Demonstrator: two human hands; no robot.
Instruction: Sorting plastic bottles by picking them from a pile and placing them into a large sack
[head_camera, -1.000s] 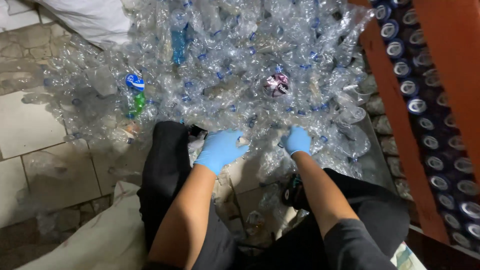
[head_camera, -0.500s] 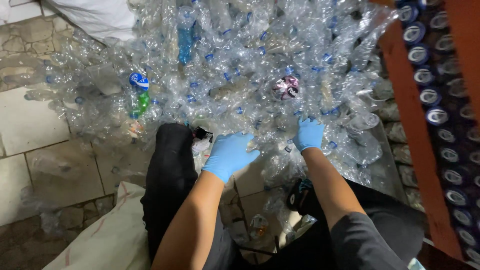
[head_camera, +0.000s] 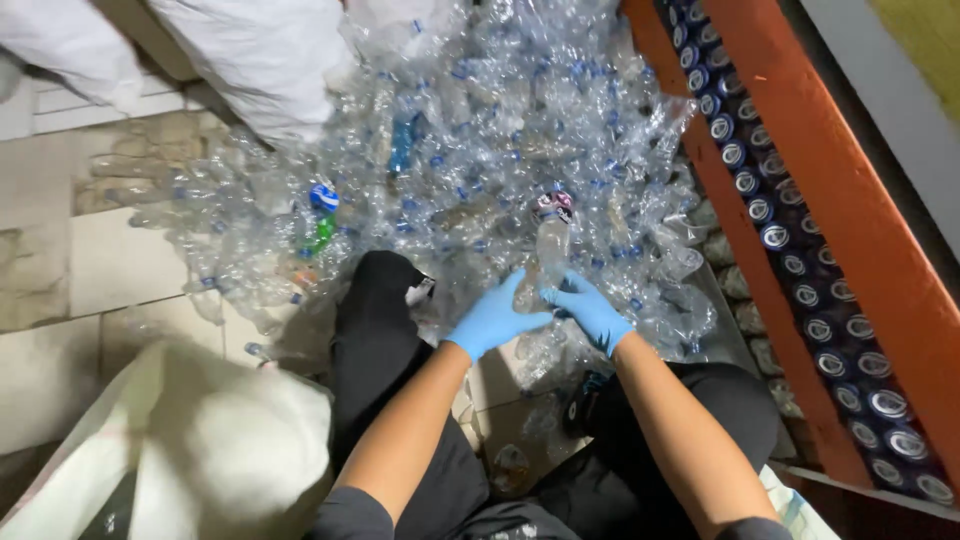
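A wide heap of crushed clear plastic bottles (head_camera: 480, 130) covers the tiled floor (head_camera: 110, 270) in front of the seated person, spreading from the upper middle of the view down to the knees. Along the right edge runs an orange metal frame (head_camera: 850, 230), slanting from top to bottom, with a long row of drink cans (head_camera: 790, 265) stacked on end just beside it. A white sack (head_camera: 250, 55) lies at the upper left, touching the heap, and another white sack (head_camera: 190, 450) stands open at the lower left, beside the person's left leg. The legs, in black trousers (head_camera: 380, 350), are spread apart with the near edge of the heap between them.

Within the heap, a blue-tinted bottle (head_camera: 403, 140) lies near the top middle, and a green bottle with a blue label (head_camera: 322, 215) lies at the left side, well apart from the hands.

Both hands wear blue gloves. The left hand (head_camera: 492, 320) and the right hand (head_camera: 592, 312) meet at the near edge of the heap on one clear bottle (head_camera: 548, 255), which stands roughly upright with its dark, patterned cap end away from the person. The left fingers (head_camera: 518, 290) curl around its lower part; the right fingers (head_camera: 562, 296) appear clamped on the same bottle from the other side, though the clear plastic makes the exact grip hard to read.
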